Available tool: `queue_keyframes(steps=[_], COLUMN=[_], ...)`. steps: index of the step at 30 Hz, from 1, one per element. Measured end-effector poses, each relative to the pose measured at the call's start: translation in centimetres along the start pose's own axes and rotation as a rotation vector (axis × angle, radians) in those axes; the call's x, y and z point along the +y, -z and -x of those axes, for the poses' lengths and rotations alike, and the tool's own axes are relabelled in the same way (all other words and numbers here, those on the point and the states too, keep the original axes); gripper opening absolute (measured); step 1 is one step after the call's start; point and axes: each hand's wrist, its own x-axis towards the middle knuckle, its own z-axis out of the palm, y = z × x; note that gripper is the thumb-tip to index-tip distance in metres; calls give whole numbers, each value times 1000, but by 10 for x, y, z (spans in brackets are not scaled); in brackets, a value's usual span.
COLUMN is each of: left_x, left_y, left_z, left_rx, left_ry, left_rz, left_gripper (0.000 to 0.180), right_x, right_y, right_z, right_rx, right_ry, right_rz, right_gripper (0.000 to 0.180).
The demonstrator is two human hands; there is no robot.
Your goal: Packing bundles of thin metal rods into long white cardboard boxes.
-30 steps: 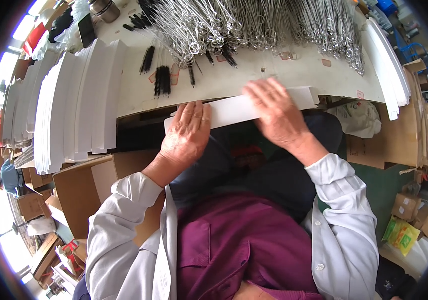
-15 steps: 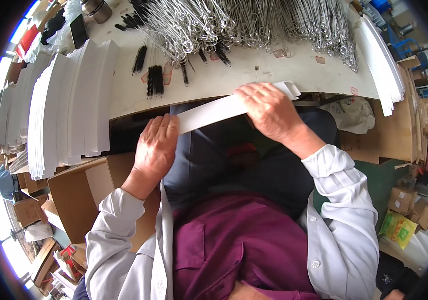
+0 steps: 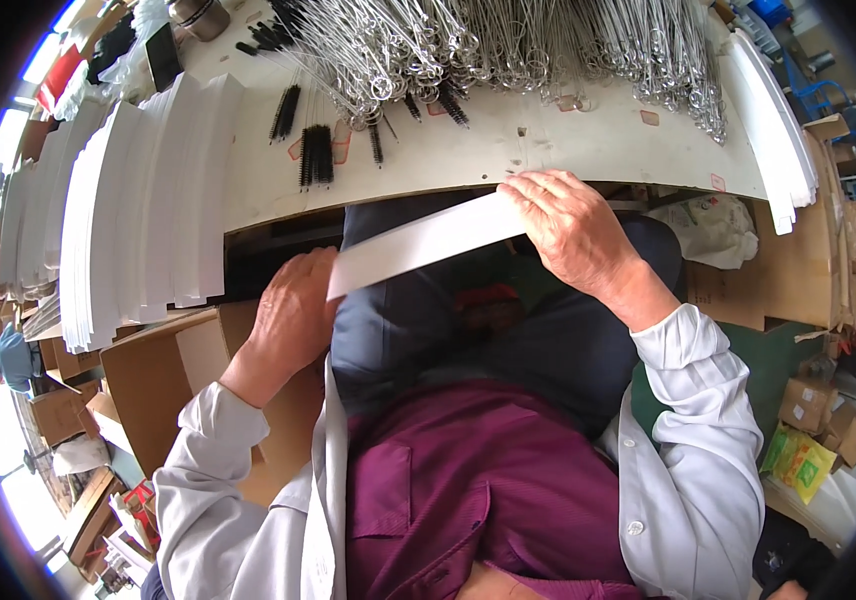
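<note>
A long, narrow white paper carton (image 3: 428, 245) spans the space above my lap, in front of the table edge, its right end higher in the picture than its left. My left hand (image 3: 293, 310) is closed at the carton's left end, with its fingertips partly hidden. At the other end my right hand (image 3: 573, 230) wraps over the carton and covers that end. Beyond it on the table lie brushes with black bristles (image 3: 316, 157) and a large heap of wire-handled brushes with looped ends (image 3: 508, 50).
Stacks of flat white cartons (image 3: 148, 200) stand on the table's left side, and more white cartons (image 3: 778, 130) lie at the right edge. An open cardboard box (image 3: 163, 370) sits below on the left. A white sack (image 3: 705, 230) is under the table at right.
My left hand has moved left and toward me, lowering the carton's left end. My right hand has shifted slightly right, and the flap end seen before is now covered.
</note>
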Motion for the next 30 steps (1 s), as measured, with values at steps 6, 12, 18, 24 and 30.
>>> queue_keyframes(steps=[6, 12, 18, 24, 30], left_x=[42, 58, 55, 69, 80], left_y=[10, -17, -29, -37, -43], left_z=[-46, -66, -49, -37, -29], left_rx=[-347, -216, -113, -95, -97], left_ry=[41, 63, 182, 193, 167], left_rz=[371, 535, 394, 452, 508], left_gripper=[67, 71, 74, 75, 70], right_x=[-39, -51, -54, -85, -101], right_y=[-10, -15, -18, -37, -48], right_z=[-15, -17, 17, 24, 24], right_rx=[7, 78, 336, 354, 355], right_ry=[74, 13, -332, -379, -550], right_rz=[-116, -165, -333, -487, -727], right_gripper=[35, 40, 42, 37, 24])
